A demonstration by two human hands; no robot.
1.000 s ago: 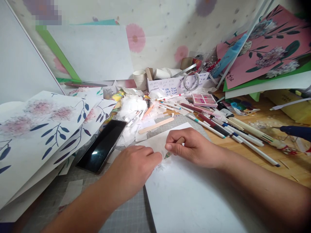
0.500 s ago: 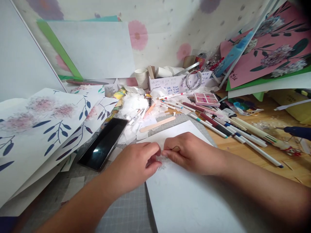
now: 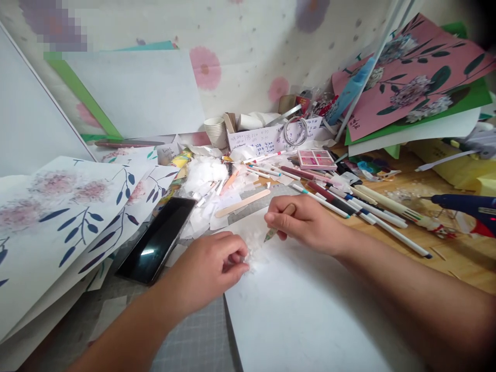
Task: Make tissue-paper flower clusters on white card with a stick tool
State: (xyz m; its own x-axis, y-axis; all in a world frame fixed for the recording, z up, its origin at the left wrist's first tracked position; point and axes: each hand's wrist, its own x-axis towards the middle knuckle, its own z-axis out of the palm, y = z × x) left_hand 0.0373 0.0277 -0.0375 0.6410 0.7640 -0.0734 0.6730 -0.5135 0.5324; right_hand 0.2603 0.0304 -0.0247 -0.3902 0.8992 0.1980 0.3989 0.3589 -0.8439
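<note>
On the white sheet of paper, a small cluster of white, fluffy bits lies between my hands. My left hand rests at its left edge, fingers curled and thumb close to them; whatever is in the pinch is too small to make out. My right hand is closed round a short wooden stick, its brown rounded end showing above the fist and its pointed, greenish tip aimed down at the cluster.
A phone and flower pictures lie at left. Beyond the paper are a craft stick, a heap of white cotton, several markers and a pink palette. A blue glue gun sits at right. A grey cutting mat lies underneath.
My right hand has lifted and turned, so the stick's pointed tip now shows below it. The hands are further apart, and the white cluster between them is uncovered. The view has shifted slightly.
</note>
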